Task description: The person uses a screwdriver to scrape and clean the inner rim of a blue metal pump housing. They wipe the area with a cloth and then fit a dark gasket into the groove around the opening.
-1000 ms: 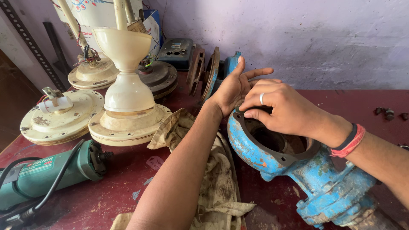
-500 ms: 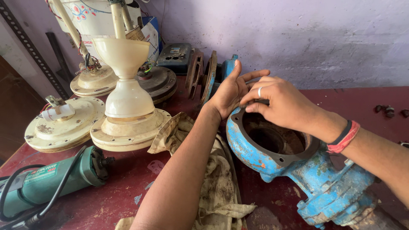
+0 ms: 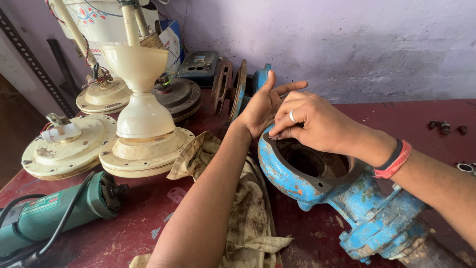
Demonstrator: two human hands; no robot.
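Note:
A blue cast pump housing (image 3: 292,181) lies on the dark red workbench (image 3: 411,119), its round opening facing up with a dark gasket ring (image 3: 322,186) on the rim. My left hand (image 3: 260,106) rests at the far edge of that rim, fingers spread. My right hand (image 3: 317,121), with a ring and a red-and-black wristband, pinches the gasket's edge at the same spot. What lies under the fingers is hidden.
A dirty rag (image 3: 245,218) lies under my left forearm. Cream ceiling-fan motors (image 3: 144,144) stand at the left, a green angle grinder (image 3: 54,213) at the front left. Rusty discs and a blue cover (image 3: 238,87) lean on the wall. Small bolts (image 3: 444,126) lie at the right.
The view has shifted slightly. My right hand's fingers have drawn together into a pinch at the rim. My left hand stays at the far edge.

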